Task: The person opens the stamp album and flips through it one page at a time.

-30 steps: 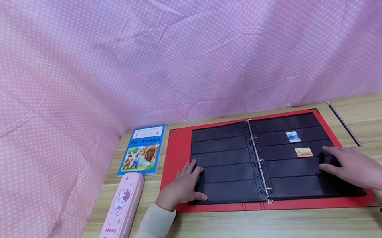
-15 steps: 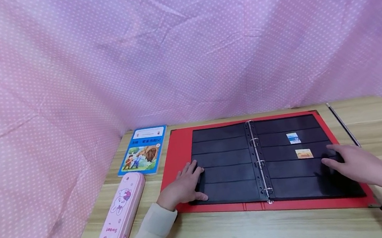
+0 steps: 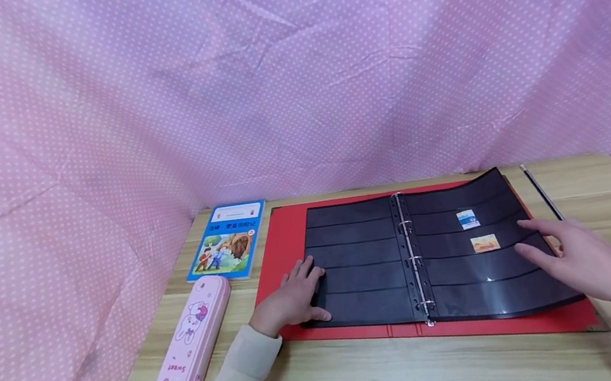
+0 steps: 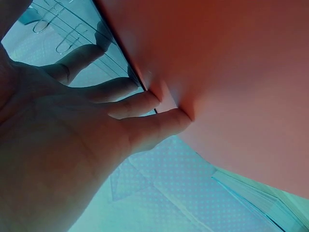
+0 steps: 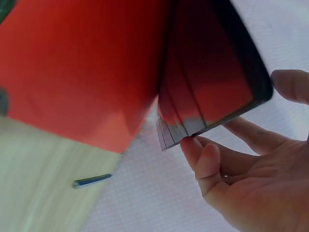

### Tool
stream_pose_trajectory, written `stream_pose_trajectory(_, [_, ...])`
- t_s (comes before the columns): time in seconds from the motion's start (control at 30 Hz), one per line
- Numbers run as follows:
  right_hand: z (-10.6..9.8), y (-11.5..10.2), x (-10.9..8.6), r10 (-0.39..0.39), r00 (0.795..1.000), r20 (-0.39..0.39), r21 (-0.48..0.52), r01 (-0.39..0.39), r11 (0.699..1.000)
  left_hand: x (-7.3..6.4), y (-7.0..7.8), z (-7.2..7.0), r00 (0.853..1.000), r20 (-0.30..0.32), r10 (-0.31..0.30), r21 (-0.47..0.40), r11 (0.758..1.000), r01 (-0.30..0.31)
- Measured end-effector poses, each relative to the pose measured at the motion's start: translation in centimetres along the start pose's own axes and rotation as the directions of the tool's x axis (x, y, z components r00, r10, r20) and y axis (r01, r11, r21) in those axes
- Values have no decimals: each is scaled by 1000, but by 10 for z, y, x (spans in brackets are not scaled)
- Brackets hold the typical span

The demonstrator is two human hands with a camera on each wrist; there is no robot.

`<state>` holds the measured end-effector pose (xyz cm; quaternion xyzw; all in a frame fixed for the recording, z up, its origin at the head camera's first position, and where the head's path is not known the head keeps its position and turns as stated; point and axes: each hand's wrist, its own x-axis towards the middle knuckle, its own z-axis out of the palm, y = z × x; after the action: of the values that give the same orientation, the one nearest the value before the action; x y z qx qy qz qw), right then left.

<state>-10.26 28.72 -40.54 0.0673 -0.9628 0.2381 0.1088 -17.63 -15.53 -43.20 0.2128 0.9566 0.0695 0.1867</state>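
Observation:
An open red ring binder (image 3: 283, 238) lies on the table with black pocket pages. My left hand (image 3: 292, 298) rests spread on the edge of the left page (image 3: 360, 254), some of its fingertips on the red cover in the left wrist view. At the right, my right hand (image 3: 586, 256) grips the outer edge of the right page (image 3: 466, 269), which curves up off the cover. The right wrist view shows that page's underside (image 5: 207, 82) between thumb and fingers. Two small stamps, one blue and white (image 3: 468, 219) and one orange (image 3: 484, 243), sit in its pockets.
A blue picture-covered book (image 3: 225, 243) lies left of the binder, with a pink pencil case (image 3: 192, 344) in front of it. Beyond the binder's right side lies a dark pencil (image 3: 540, 190), partly behind the right hand. A pink dotted cloth (image 3: 326, 85) hangs behind the table.
The right page's outer edge has lifted off the cover, with my right hand now holding it and shifted slightly right. My left hand stays where it was.

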Motion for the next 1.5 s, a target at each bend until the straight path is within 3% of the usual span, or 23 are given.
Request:
stream_pose_trajectory(0.33, [-1,-19,-3,-193,978,-77,49,197,979,-2,1,-1,1000,5,-4,-3,1000,4])
stream_pose_trajectory(0.47, [-5,-31,-2,-325,945,-40,149,328,933,-2,1,0,1000,1,-1,-7,1000,1])
stream_pose_trajectory(0.6, [-14,-45,0,-408,912,42,280,382,881,-2,1,-1,1000,-2,-1,-11,1000,1])
stream_pose_trajectory(0.67, [-16,-51,3,-452,890,50,341,410,846,-2,1,-1,1000,-2,1,-15,1000,-1])
stream_pose_trajectory(0.73, [-16,-55,9,-505,863,1,393,464,794,-2,1,-1,1000,-2,0,-15,1000,0])
stream_pose_trajectory(0.8, [-15,-58,16,-559,825,-85,443,534,720,-2,0,-1,1000,-1,1,-14,1000,-1])
stream_pose_trajectory(0.9, [-12,-61,29,-592,775,-222,540,603,587,-1,0,0,1000,1,-1,-10,1000,1])
stream_pose_trajectory(0.97, [-11,-64,36,-588,758,-282,583,623,522,-1,-1,0,1000,-1,3,-9,1000,-3])
stream_pose_trajectory(1.03, [-11,-67,40,-580,755,-305,615,621,485,-1,0,0,1000,-1,5,-8,1000,-5])
stream_pose_trajectory(1.2, [-10,-77,43,-555,782,-282,626,589,511,-1,0,0,1000,-6,11,-8,1000,-11])
stream_pose_trajectory(1.43, [5,-86,46,-612,748,-258,698,582,417,-2,0,0,1000,-6,4,-4,1000,-4])
stream_pose_trajectory(1.5, [10,-88,46,-616,747,-250,682,588,435,-1,-1,1,1000,-5,3,-8,1000,-3])
